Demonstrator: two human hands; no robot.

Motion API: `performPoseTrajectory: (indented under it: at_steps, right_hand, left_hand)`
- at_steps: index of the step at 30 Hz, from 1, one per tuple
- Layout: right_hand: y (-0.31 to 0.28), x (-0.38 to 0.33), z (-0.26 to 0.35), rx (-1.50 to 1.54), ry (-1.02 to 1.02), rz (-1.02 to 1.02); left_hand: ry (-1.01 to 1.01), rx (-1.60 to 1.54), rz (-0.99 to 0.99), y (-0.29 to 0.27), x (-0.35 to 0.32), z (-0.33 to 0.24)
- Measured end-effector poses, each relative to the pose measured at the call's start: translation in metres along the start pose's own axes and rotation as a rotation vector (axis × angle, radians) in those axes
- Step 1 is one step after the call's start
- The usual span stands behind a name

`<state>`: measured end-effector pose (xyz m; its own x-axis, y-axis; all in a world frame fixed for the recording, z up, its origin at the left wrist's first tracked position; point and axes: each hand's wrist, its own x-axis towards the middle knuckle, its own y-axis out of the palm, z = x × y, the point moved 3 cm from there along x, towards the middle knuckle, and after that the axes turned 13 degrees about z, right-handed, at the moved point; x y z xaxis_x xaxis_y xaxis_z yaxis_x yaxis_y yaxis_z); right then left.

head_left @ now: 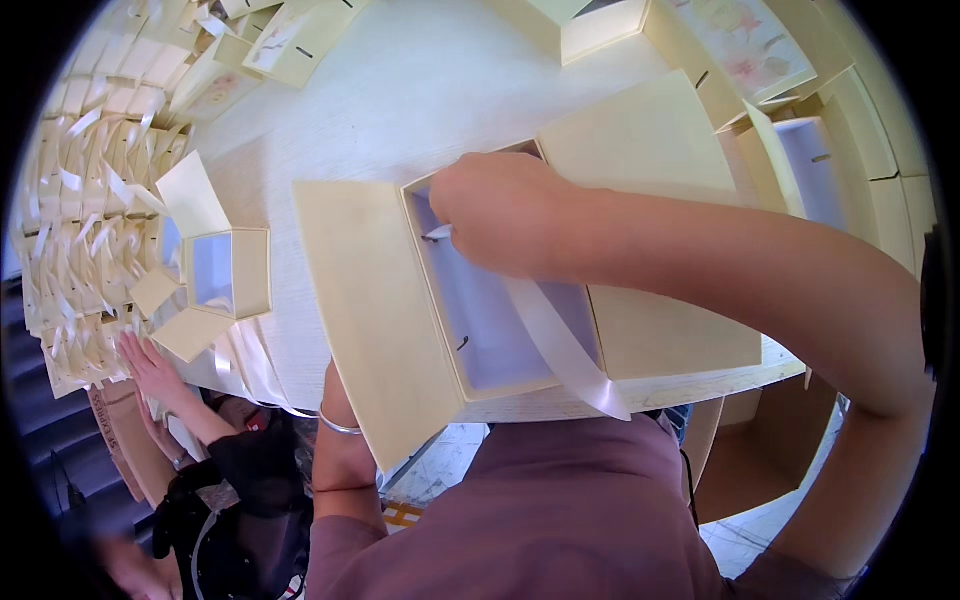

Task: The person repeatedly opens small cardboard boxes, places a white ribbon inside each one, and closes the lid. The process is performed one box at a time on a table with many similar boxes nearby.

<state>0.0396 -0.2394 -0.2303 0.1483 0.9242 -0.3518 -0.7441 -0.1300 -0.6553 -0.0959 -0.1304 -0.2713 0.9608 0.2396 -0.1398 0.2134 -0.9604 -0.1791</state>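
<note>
1. Cream box (pixel 495 340) is sitting wide open on the tabletop (pixel 420 110), right by the near edge
2. Right hand (pixel 500 215) is in it, fingers curled tight on a white ribbon (pixel 560 345) that trails over the near right corner
3. Left hand's hidden behind the left flap (pixel 375 300), can't tell its grip

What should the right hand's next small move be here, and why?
Probably feed the white ribbon into the farther slot: the right hand is curled over the ribbon inside the open box, something white shows right at that slot, and the nearer slot looks unthreaded.
</note>
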Motion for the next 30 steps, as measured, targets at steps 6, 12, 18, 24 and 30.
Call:
performPoseTrajectory:
  at_steps: [6,12,18,24,30]
  right_hand:
    - [0.004,0.014,0.002,-0.028,-0.091,0.026]
    - [0.013,0.021,-0.003,0.121,0.006,0.158]
    - [0.017,-0.046,0.023,0.869,0.132,0.282]
    - [-0.067,-0.153,0.017,1.197,-0.270,-0.412]
    - [-0.126,-0.291,-0.049,0.945,-0.834,-0.887]
  left_hand:
    - [-0.016,-0.005,-0.029,0.000,0.000,-0.002]
    - [-0.019,-0.036,-0.036,-0.002,0.005,-0.001]
    - [-0.027,-0.148,-0.024,-0.012,0.010,-0.008]
    - [-0.093,-0.788,-0.104,-0.025,-0.007,-0.022]
    - [-0.155,-1.435,0.148,-0.023,0.047,0.032]
